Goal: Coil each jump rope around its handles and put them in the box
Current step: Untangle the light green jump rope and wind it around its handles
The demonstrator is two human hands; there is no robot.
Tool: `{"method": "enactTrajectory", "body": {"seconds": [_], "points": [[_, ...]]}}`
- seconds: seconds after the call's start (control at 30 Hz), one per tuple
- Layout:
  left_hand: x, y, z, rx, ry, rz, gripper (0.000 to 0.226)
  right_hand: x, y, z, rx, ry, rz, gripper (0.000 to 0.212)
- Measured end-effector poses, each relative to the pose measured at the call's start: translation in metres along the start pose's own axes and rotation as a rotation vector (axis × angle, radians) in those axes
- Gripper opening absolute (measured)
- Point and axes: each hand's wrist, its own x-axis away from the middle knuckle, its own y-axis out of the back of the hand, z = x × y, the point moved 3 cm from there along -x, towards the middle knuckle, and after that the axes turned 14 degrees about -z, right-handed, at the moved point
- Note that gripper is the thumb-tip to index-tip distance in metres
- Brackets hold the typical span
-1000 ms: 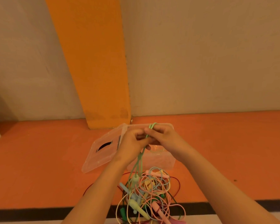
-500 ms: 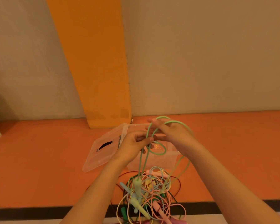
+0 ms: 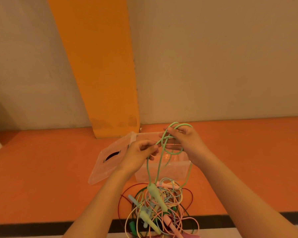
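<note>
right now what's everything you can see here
green jump rope: 1, pale green, held over the box
tangled jump ropes: several, pink, yellow, blue, green, dark red, heap at the near edge
box: 1, clear, open, behind the heap
lid: 1, clear with a dark slot, left of the box
surface: 1, orange, under everything
black strip: 1, black, near edge
wall: 1, beige with an orange band, behind
left hand: 1, pinches the green jump rope
right hand: 1, holds its loops

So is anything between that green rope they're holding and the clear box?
Nothing visible: the box stands open just behind the green rope, lid beside it. The rope's lower end hangs into the pile.
</note>
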Motion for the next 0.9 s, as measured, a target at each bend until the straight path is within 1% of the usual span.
{"method": "enactTrajectory", "body": {"seconds": [0.07, 0.17, 0.23, 0.33, 0.4, 0.47, 0.53, 0.6, 0.7, 0.83, 0.9], "points": [[-0.001, 0.0, 0.0, -0.006, -0.01, -0.033, 0.015, 0.0, 0.0, -0.001, 0.029, 0.011, 0.006, 0.015], [-0.003, 0.003, -0.001, 0.019, -0.012, -0.126, 0.016, -0.001, 0.0, -0.003, 0.059, 0.031, 0.021, 0.015], [-0.002, 0.005, -0.002, 0.012, -0.012, -0.143, 0.014, -0.001, 0.0, -0.003, 0.042, 0.032, 0.029, 0.015], [0.0, 0.008, 0.002, -0.06, 0.008, -0.078, 0.008, -0.002, 0.004, 0.003, -0.03, 0.061, -0.034, 0.016], [0.001, 0.009, 0.005, -0.113, 0.017, -0.018, 0.016, -0.004, 0.013, 0.008, -0.078, 0.096, -0.128, 0.016], [0.003, 0.01, 0.003, -0.12, 0.012, 0.005, 0.021, -0.009, 0.022, 0.011, -0.052, 0.123, -0.165, 0.016], [0.004, 0.012, 0.0, -0.123, -0.025, -0.019, 0.022, -0.011, 0.025, 0.011, 0.036, 0.132, -0.124, 0.017], [0.003, 0.014, -0.003, -0.158, -0.08, -0.048, 0.021, -0.01, 0.023, 0.008, 0.111, 0.127, -0.047, 0.019], [0.0, 0.016, -0.007, -0.161, -0.141, -0.079, 0.023, -0.006, 0.02, 0.007, 0.136, 0.105, 0.07, 0.017], [-0.002, 0.016, -0.012, -0.135, -0.154, -0.098, 0.022, -0.004, 0.02, 0.008, 0.231, 0.114, 0.177, 0.016], [-0.002, 0.014, -0.011, -0.141, -0.145, -0.089, 0.02, -0.002, 0.017, 0.004, 0.292, 0.108, 0.242, 0.019]]}}
